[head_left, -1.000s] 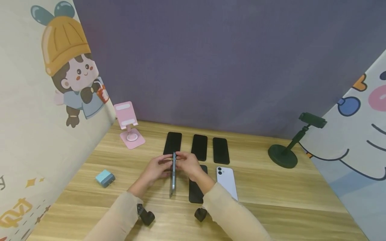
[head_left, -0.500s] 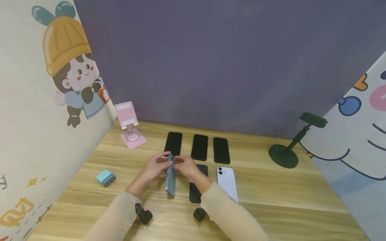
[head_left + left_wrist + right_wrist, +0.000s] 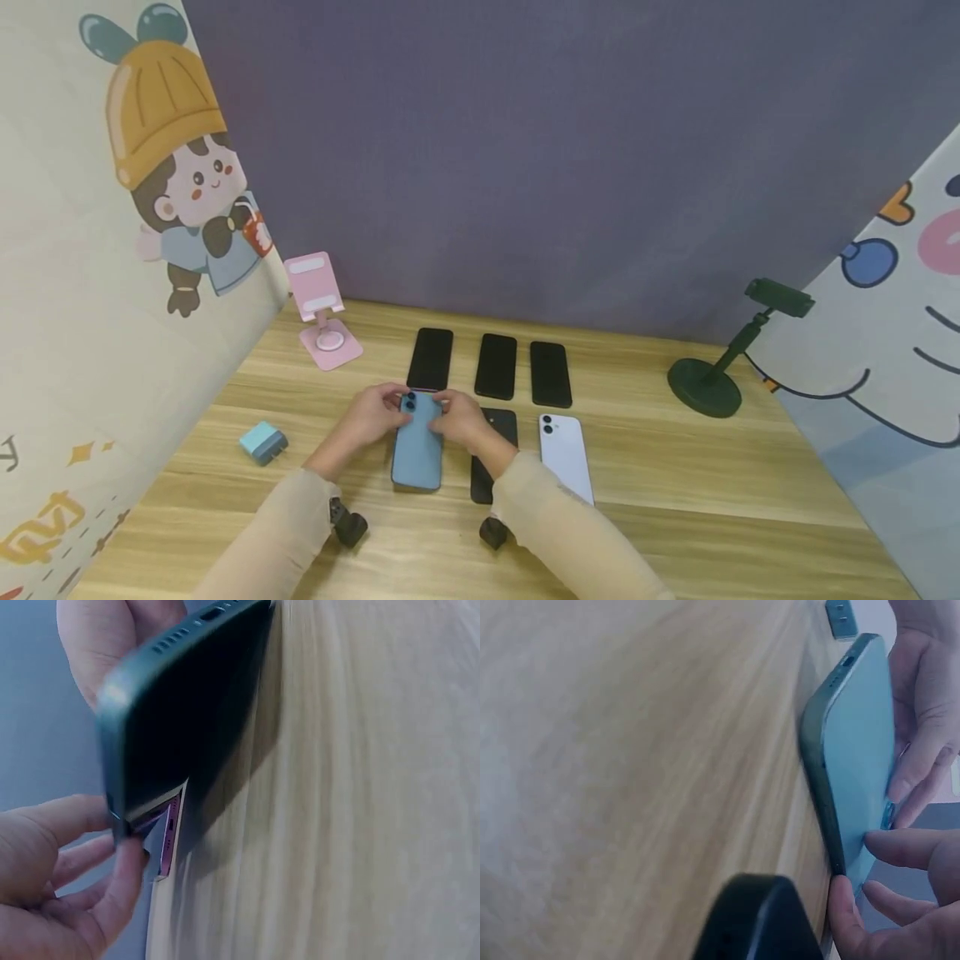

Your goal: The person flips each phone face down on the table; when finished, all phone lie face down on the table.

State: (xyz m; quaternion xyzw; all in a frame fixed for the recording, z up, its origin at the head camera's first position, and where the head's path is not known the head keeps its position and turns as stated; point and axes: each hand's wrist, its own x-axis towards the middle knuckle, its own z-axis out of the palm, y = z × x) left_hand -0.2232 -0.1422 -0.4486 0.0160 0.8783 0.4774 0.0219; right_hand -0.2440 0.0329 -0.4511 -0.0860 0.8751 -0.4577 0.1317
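Both hands hold a blue smartphone (image 3: 417, 454) at its far end, with its back and camera lenses facing up. My left hand (image 3: 373, 417) pinches the upper left corner. My right hand (image 3: 461, 419) grips the upper right edge, thumb on the back. In the left wrist view the phone's dark screen (image 3: 195, 712) faces down at a slant over the wood. In the right wrist view the blue back (image 3: 861, 742) shows, with a thumb and fingers at the near corner. Beyond the fingertips a black phone (image 3: 431, 358) lies flat.
Two more black phones (image 3: 496, 367) lie in the back row. A dark phone (image 3: 483, 479), partly under my right forearm, and a white phone (image 3: 566, 454) lie to the right. A pink phone stand (image 3: 313, 292), a blue charger (image 3: 263, 443) and a dark green stand (image 3: 705, 388) stand around.
The blue phone has turned from edge-on to back up and moved slightly left, lowering toward the table. Both hands have turned with it and keep their hold.
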